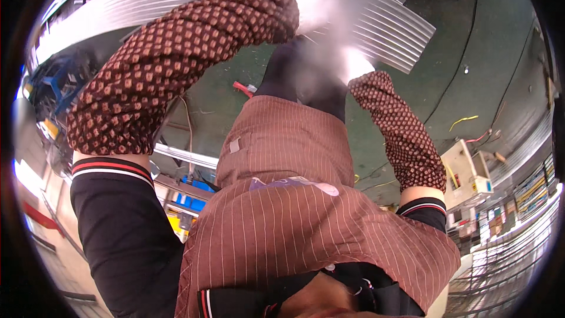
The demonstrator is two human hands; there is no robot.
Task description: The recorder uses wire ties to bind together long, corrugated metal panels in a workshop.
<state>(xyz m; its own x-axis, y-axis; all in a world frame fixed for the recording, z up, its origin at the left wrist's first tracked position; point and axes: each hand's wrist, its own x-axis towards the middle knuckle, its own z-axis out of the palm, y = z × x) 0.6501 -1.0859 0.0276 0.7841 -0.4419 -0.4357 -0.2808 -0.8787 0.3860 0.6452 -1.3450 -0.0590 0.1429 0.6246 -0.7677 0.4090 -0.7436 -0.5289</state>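
Observation:
My left hand (309, 3), in a white glove washed out by glare, is at the near edge of long, shiny ribbed metal strips (170, 3). Lower and to the right, my right hand (356, 63) is beside a ribbed metal sheet (403, 38) with a slanted end. A hazy grey smear lies between both hands and hides part of the metal there. Glare and blur cover the fingers of each hand, so any grip on the metal cannot be made out. Patterned brown sleeve covers run up both forearms.
Dark cables (462, 53) cross the green floor (441, 0) on the right. A red object (242, 89) lies beyond my apron. At right stand a cream box (462, 168) and racks of long stock (532, 197). Blue bins (191, 201) are at lower left.

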